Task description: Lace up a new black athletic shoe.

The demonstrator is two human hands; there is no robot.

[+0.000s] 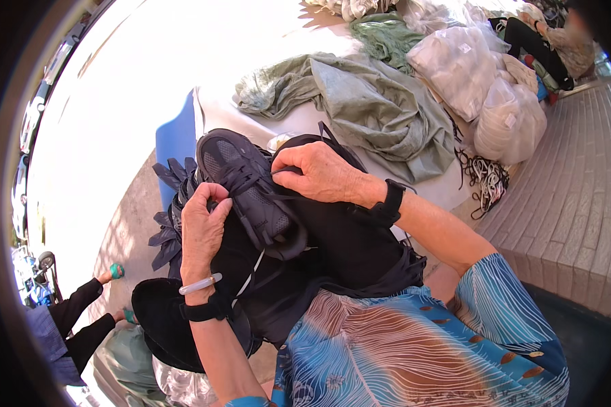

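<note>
On the black-covered lap (343, 237), a dark grey mesh shoe (259, 203) is resting. The left hand (202, 220) is pressing thumb and forefinger together beside it, on what I cannot tell; the right hand (322, 173) is pinching a thin black lace (287, 169). Beyond, a crumpled grey-green cloth (380, 102) is lying.

Dark shoe (258, 203), underside (turned away) hidden

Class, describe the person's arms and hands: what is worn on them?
The left hand is ungloved, its wrist wearing a whitish bangle and black strap. The right hand, also ungloved, has a black wristband; that arm's short blue sleeve has white lines.
</note>
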